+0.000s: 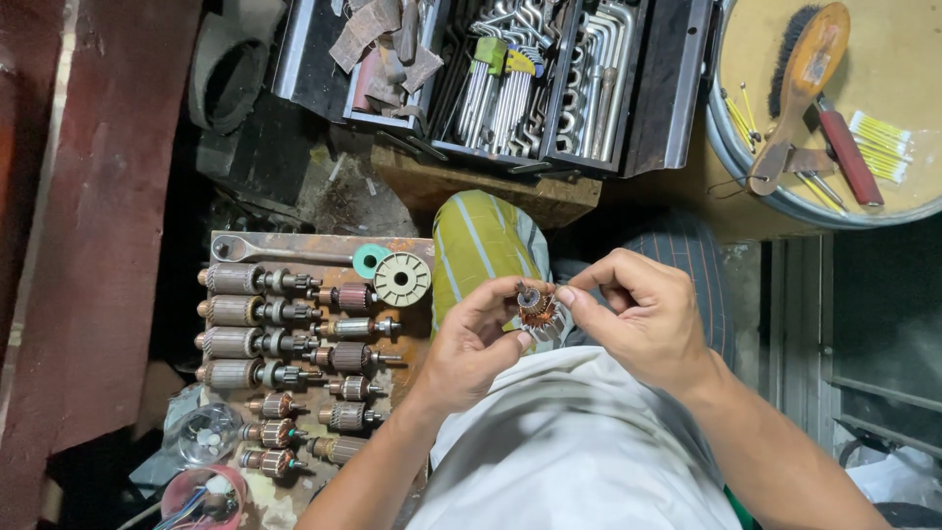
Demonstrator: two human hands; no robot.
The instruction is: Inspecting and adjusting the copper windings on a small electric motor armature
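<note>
I sit low in a cramped, cluttered workshop, my lap in pale cloth filling the bottom of the view over a dark, grimy floor. Just above my lap, my left hand [478, 345] and my right hand [643, 316] meet around a small motor armature [539, 312] with copper windings; the left pinches it from below with thumb and fingers curled close, the right nips its top end between thumb and forefinger, the other fingers folded in. Behind them lies a green-and-white striped cloth [481, 240]. To my left, a rusty board [412, 339] carries rows of armatures [257, 312], larger ones at the outer side, smaller ones nearer me, with a ratchet wrench [280, 252] and a cream plastic disc [402, 280] along its far edge. Farther off, an open metal toolbox [677, 88] holds hex keys [510, 88] and scraps. At the far right, a round tray [746, 172] bears a wooden-handled brush [800, 88] and yellow-tipped sticks [881, 145].
</note>
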